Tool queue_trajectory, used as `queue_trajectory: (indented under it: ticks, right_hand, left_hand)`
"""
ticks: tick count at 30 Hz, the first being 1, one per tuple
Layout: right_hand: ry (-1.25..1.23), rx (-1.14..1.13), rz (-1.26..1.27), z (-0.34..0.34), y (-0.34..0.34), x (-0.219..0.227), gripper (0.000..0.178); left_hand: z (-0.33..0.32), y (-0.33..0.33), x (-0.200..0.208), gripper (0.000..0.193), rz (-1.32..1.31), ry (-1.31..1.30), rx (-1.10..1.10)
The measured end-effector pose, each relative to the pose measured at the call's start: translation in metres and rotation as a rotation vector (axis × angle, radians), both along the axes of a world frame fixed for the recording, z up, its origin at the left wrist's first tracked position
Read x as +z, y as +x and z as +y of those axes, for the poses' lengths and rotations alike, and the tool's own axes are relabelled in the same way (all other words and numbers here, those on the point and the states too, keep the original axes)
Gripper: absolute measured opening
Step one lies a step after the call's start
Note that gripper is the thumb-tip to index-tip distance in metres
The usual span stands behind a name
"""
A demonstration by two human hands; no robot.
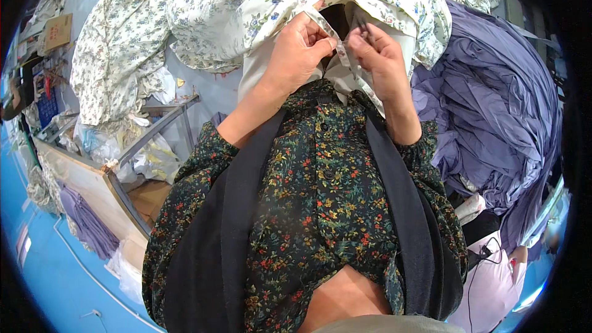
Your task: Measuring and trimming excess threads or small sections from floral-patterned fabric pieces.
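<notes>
My left hand (pixel 295 54) pinches a narrow pale floral fabric strip (pixel 346 61) between thumb and fingers. From there the strip slants down toward my right wrist. Close beside it, my right hand (pixel 382 58) is closed on a small dark tool (pixel 362 26); it is blurred, and its kind does not show clearly. Just beyond both hands lies a heap of white cloth with blue flowers (pixel 265 3), its edge folded open over a dark gap. Part of the strip is hidden by my fingers.
Piled purple fabric (pixel 493 98) fills the right side. On the left, white floral cloth (pixel 117 43) hangs over a grey surface, above a metal-framed bin (pixel 157 129) with plastic bags. A cardboard box (pixel 57 32) stands far left. A pink-covered seat (pixel 493 283) is at lower right.
</notes>
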State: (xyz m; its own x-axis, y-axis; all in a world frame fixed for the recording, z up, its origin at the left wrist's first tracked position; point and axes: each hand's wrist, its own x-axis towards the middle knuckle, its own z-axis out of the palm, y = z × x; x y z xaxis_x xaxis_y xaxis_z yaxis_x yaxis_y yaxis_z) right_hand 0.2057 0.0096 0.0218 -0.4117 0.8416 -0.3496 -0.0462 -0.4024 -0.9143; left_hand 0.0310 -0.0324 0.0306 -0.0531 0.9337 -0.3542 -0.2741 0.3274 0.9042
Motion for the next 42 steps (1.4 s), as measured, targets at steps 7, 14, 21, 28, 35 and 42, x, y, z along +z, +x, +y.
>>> queue_trajectory:
  ticks: [7,14,21,28,35,42]
  right_hand:
    - [-0.331,-0.231,0.499,0.007,0.024,-0.008,0.014]
    - [0.001,-0.121,-0.027,-0.016,0.000,0.013,0.016]
    - [-0.254,-0.038,0.168,0.001,0.011,-0.006,0.008]
    - [-0.564,-0.057,0.396,0.004,0.016,-0.002,0.005]
    - [-0.428,-0.116,0.629,0.017,0.040,0.009,0.015]
    - [0.168,-0.006,-0.188,-0.016,0.029,0.002,0.022]
  left_hand:
    - [0.005,0.002,0.009,0.041,0.008,-0.006,-0.050]
    - [0.002,0.007,0.004,0.024,-0.044,-0.029,0.041]
    - [0.000,0.011,0.008,0.018,0.086,-0.133,-0.102]
    - [0.000,0.014,0.012,0.016,0.162,-0.101,-0.192]
    - [0.000,0.016,0.013,0.014,-0.030,-0.197,-0.082]
    - [0.002,0.021,0.011,0.015,-0.082,-0.148,0.027]
